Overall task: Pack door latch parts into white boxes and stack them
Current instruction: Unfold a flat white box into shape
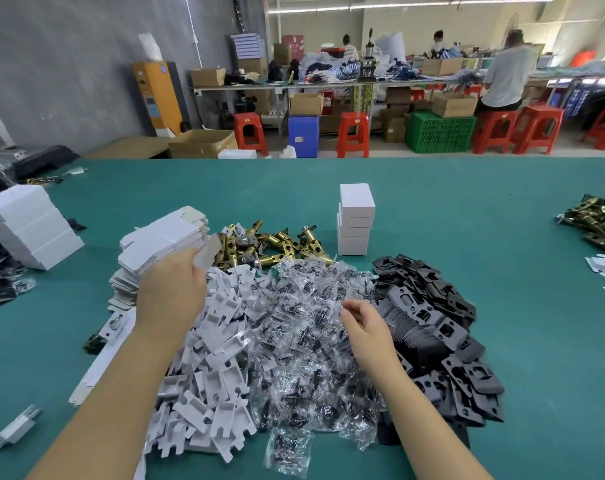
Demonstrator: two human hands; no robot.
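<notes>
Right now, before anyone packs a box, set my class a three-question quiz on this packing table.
1. True or false: the stack of closed white boxes stands behind the brass latches.
2. Which pile does the right hand hover over: A black plates, B clear screw bags, C white inserts?
3. What does the left hand hold?

Key: 1 true; 2 B; 3 a flat box blank.

Left hand [171, 289] fingers hidden (behind its back), held flat card [205, 257] motion-blurred
</notes>
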